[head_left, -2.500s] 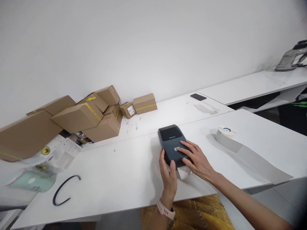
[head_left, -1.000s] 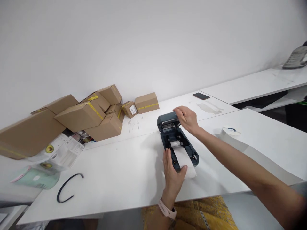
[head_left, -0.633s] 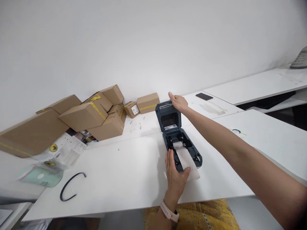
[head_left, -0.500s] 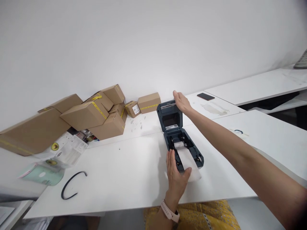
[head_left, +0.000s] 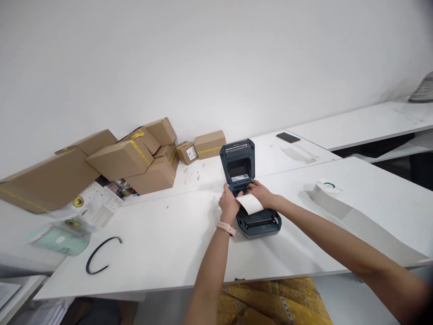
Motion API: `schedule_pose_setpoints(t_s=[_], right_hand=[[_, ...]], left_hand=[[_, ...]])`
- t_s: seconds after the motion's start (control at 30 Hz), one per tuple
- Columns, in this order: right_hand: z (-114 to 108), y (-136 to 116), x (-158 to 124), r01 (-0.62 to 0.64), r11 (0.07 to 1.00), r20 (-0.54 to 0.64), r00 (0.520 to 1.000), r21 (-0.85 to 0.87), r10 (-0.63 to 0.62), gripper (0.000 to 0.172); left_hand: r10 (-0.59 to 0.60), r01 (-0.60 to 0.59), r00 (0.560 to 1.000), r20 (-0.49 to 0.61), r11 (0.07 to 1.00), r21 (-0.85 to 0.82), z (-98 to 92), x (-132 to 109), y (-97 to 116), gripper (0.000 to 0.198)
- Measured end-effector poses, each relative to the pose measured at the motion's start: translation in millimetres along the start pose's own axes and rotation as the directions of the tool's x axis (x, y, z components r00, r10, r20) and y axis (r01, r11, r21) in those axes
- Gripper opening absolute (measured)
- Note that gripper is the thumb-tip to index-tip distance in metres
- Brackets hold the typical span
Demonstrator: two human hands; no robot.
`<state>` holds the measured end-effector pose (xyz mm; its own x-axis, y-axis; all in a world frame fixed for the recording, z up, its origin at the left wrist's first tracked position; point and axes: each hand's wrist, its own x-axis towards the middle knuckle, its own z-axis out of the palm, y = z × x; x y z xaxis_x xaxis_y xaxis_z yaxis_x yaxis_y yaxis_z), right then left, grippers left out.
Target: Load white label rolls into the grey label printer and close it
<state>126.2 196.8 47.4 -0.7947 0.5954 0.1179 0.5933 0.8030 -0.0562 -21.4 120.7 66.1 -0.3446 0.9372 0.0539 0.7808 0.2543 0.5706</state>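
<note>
Head view: your dark slate-blue plastic printer [head_left: 259, 227] sits near the front edge of the table, its hinged lid [head_left: 238, 163] raised and tipped back, its base uncovered toward you. A short white paper strip [head_left: 250, 204] slants over the base between your wrists. Your left hand [head_left: 229, 202] is at the printer's left edge with its fingers bent, and your right hand [head_left: 260, 192] reaches from the right into the rear of the base. Both sets of fingertips are partly hidden, so you cannot tell whether either hand pinches the paper or merely presses inside. Your hands and the strip cover most of the base's interior; only its front end shows plainly.

You work on a smooth white table [head_left: 169, 241], with a seam running across it behind the printer and a few grey marks beyond. To the printer's right, well apart, lies a loose white paper roll [head_left: 327, 187], its long tail running toward the table's front edge. To the left, a thin black C-shaped band [head_left: 96, 257] lies flat, with a mint-green soft package [head_left: 64, 239] beyond it. Brown cardboard boxes with yellow tape [head_left: 120, 161] are heaped at the back left, and a black flat phone [head_left: 288, 137] rests at the back right. Behind everything rises a plain pale-grey wall [head_left: 216, 58].
</note>
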Motion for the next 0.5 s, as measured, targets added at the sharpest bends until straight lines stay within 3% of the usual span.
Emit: schedule_pose_setpoints(t_s=[0.07,0.2,0.3,0.5], right_hand=[[4.0,0.6,12.8,-0.003,0.999,0.055,0.998,-0.034,0.004,0.006],[12.0,-0.2,28.9,-0.015,0.998,0.138,0.99,-0.064,0.024,0.007],[13.8,-1.0,30.1,-0.01,0.999,0.174,0.985,-0.043,0.018,0.025],[-1.7,2.7,17.1,0.044,0.994,0.047,0.998,0.101,-0.048,0.008]], left_hand=[[0.017,-0.018,1.0,0.015,0.999,0.051,2.2,2.4,3.2,0.07],[0.044,-0.046,0.999,0.025,0.996,0.076,8.5,0.5,1.6,0.069],[0.049,-0.052,0.998,0.033,0.995,0.089,11.7,0.7,-2.5,0.065],[0.17,-0.168,0.985,-0.032,0.984,0.058,17.9,-2.1,-13.8,0.061]])
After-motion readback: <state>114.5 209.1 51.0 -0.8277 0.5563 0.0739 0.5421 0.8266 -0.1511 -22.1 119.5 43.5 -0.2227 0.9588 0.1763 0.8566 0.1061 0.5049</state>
